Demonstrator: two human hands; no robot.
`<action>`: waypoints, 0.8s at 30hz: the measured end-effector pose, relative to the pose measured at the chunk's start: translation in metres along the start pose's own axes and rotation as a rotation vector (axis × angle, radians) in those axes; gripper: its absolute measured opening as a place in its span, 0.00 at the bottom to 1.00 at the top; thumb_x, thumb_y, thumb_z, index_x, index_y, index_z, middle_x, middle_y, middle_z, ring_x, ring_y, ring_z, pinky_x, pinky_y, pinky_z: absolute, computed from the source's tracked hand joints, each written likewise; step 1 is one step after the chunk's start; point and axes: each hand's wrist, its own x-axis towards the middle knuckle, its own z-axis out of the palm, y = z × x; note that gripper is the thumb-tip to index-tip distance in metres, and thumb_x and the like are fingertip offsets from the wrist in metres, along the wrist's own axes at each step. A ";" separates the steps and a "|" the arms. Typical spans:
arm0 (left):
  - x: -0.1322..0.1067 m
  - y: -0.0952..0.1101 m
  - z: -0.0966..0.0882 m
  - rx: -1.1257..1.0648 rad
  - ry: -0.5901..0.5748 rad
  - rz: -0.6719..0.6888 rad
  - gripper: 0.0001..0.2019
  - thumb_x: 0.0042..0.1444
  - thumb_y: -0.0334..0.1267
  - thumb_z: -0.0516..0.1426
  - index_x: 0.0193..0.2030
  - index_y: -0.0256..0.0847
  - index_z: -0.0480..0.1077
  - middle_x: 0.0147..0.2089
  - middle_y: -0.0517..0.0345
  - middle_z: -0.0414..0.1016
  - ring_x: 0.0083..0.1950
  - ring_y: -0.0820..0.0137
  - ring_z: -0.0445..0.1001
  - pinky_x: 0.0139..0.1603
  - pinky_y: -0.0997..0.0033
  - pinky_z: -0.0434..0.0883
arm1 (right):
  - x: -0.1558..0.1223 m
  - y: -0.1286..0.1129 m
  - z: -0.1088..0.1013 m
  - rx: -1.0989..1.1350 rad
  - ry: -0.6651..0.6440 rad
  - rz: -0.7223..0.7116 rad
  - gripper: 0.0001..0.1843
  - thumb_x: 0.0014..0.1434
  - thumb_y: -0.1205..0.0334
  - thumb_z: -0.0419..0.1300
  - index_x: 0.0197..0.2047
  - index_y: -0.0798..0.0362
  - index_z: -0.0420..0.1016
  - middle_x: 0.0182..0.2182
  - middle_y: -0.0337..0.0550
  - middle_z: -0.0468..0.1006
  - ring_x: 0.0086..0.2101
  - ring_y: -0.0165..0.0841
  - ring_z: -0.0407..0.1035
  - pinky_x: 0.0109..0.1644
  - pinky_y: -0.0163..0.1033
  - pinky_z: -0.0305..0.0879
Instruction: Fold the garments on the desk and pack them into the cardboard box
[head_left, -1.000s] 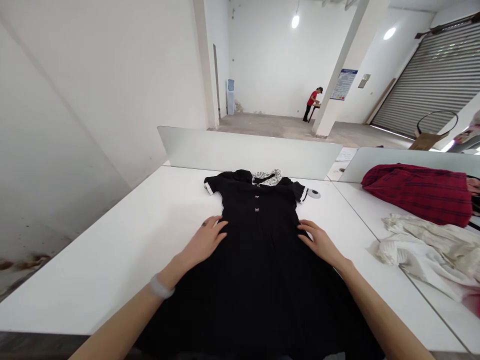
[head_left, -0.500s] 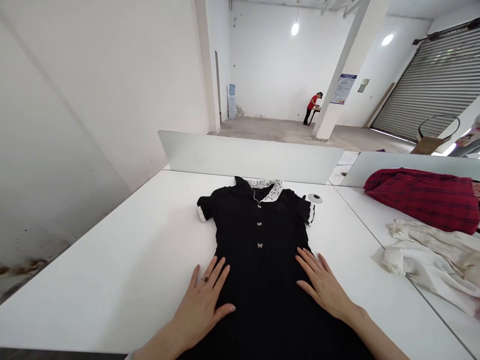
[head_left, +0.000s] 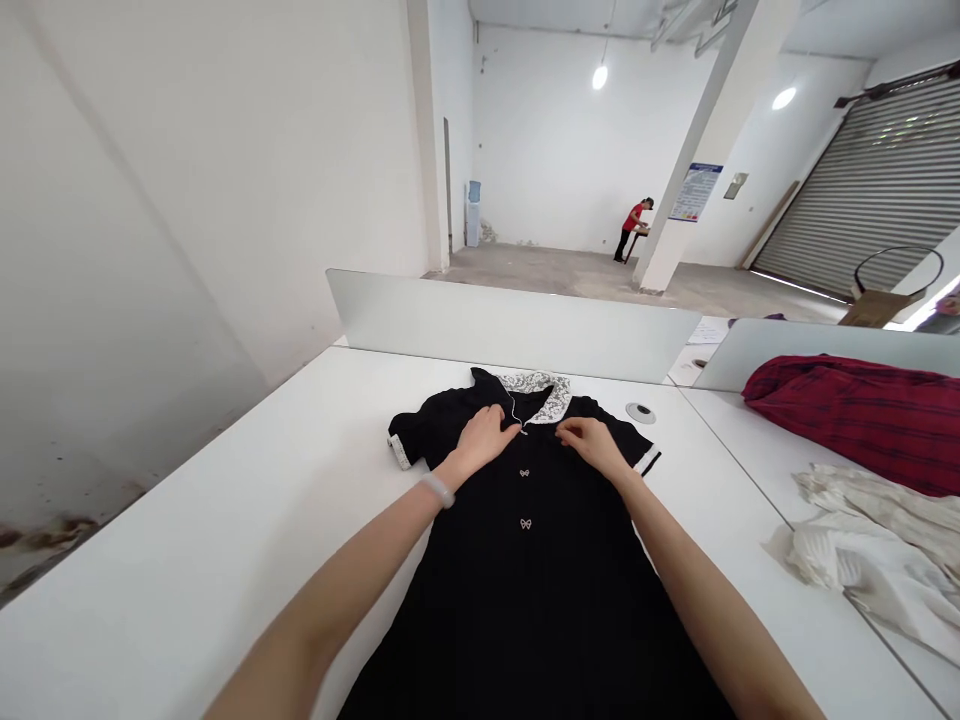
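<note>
A black short-sleeved dress (head_left: 555, 590) lies front up, stretching toward me, with bow-shaped buttons down its front. Its white lace collar (head_left: 553, 403) is at the far end, and the left part of the collar is folded up, showing black. My left hand (head_left: 486, 438) is closed at the neckline, its fingertips pinching the cloth beside the top button. On the other side, my right hand (head_left: 592, 443) has curled fingers pinching the dress just below the lace collar tip. White trim edges both sleeves.
The dress rests on a white table (head_left: 300, 480) with a low frosted divider (head_left: 510, 318) behind it. To the right lie a red plaid garment (head_left: 855, 415) and crumpled white cloth (head_left: 870, 545). A round cable cap (head_left: 641, 412) sits near the right sleeve. A person (head_left: 632, 230) stands far off.
Both hands have moved up from lying flat on the dress's waist to the neckline, and their fingers have closed. The right sleeve now lies spread farther outward. The view has shifted slightly.
</note>
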 end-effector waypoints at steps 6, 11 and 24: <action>0.082 0.007 0.041 -0.011 0.116 -0.199 0.26 0.51 0.45 0.60 0.52 0.33 0.61 0.56 0.35 0.62 0.56 0.47 0.67 0.49 0.57 0.67 | 0.108 0.011 0.055 0.018 0.075 0.026 0.09 0.49 0.72 0.54 0.29 0.55 0.75 0.28 0.43 0.79 0.30 0.32 0.73 0.40 0.36 0.66; 0.094 -0.024 0.045 -0.104 0.122 -0.278 0.21 0.52 0.31 0.55 0.53 0.37 0.60 0.52 0.40 0.69 0.51 0.55 0.72 0.45 0.62 0.68 | 0.156 0.019 0.080 0.094 0.108 0.055 0.10 0.50 0.69 0.52 0.29 0.54 0.75 0.27 0.42 0.78 0.27 0.31 0.72 0.37 0.35 0.67; 0.109 -0.082 0.027 -0.449 0.195 -0.355 0.13 0.48 0.44 0.60 0.38 0.40 0.69 0.41 0.48 0.76 0.46 0.58 0.73 0.42 0.67 0.67 | 0.160 0.033 0.115 0.050 0.198 -0.006 0.12 0.53 0.63 0.52 0.35 0.53 0.76 0.33 0.43 0.79 0.35 0.34 0.71 0.44 0.39 0.65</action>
